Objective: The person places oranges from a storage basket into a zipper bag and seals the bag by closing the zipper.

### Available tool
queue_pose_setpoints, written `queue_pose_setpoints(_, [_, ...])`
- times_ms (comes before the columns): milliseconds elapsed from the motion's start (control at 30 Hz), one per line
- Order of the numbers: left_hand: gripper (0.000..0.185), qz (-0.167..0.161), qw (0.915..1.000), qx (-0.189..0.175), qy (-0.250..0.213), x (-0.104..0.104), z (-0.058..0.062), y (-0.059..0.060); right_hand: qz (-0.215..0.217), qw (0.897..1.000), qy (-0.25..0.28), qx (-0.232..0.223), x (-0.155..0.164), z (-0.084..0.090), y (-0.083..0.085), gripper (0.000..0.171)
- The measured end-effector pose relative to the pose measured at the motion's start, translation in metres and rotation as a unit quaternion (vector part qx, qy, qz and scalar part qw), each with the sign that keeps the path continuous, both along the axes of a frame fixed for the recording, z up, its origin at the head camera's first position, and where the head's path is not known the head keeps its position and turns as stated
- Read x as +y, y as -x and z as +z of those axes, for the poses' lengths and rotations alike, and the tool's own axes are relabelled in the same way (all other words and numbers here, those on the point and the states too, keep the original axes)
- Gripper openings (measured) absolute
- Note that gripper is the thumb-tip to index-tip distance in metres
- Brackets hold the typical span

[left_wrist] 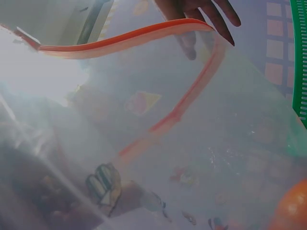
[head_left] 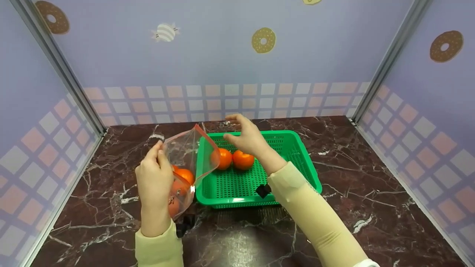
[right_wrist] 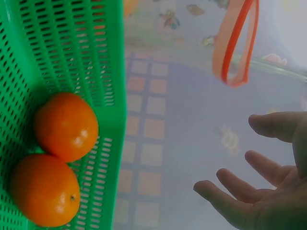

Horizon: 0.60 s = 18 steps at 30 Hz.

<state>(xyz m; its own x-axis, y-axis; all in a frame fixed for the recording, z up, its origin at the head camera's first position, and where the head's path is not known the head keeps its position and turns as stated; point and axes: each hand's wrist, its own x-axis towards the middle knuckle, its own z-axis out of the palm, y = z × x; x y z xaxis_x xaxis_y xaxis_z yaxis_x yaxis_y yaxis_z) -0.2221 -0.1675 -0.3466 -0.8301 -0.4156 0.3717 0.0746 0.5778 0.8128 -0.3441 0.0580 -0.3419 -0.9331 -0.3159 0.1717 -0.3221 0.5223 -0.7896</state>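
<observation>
My left hand (head_left: 155,174) grips one side of a clear zip bag (head_left: 187,155) with a red seal strip (left_wrist: 124,40), held up off the table with oranges (head_left: 182,177) inside it. The bag mouth gapes open toward the green basket (head_left: 297,163). My right hand (head_left: 246,137) hovers over the basket's back left part, fingers spread and relaxed, holding nothing. Two oranges (head_left: 233,158) lie side by side in the basket (right_wrist: 53,48) just below that hand; in the right wrist view they are the upper orange (right_wrist: 66,125) and the lower orange (right_wrist: 45,189).
The dark marbled tabletop (head_left: 371,193) is boxed in by lilac walls at the back and both sides. A small black clip (head_left: 263,190) sits at the right sleeve near the basket's front rim.
</observation>
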Motion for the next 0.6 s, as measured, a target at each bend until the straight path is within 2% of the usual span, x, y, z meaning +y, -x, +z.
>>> queue_pose_setpoints(300, [0.04, -0.008, 0.9999, -0.007, -0.01, 0.0, 0.001, 0.0, -0.015, 0.998, -0.042, -0.037, 0.01, -0.015, 0.021, 0.054])
queue_pose_setpoints(600, [0.04, -0.001, 1.0, 0.002, -0.001, 0.0, -0.001, 0.001, -0.017, 0.993, -0.093, -0.076, 0.018, -0.03, 0.038, 0.057])
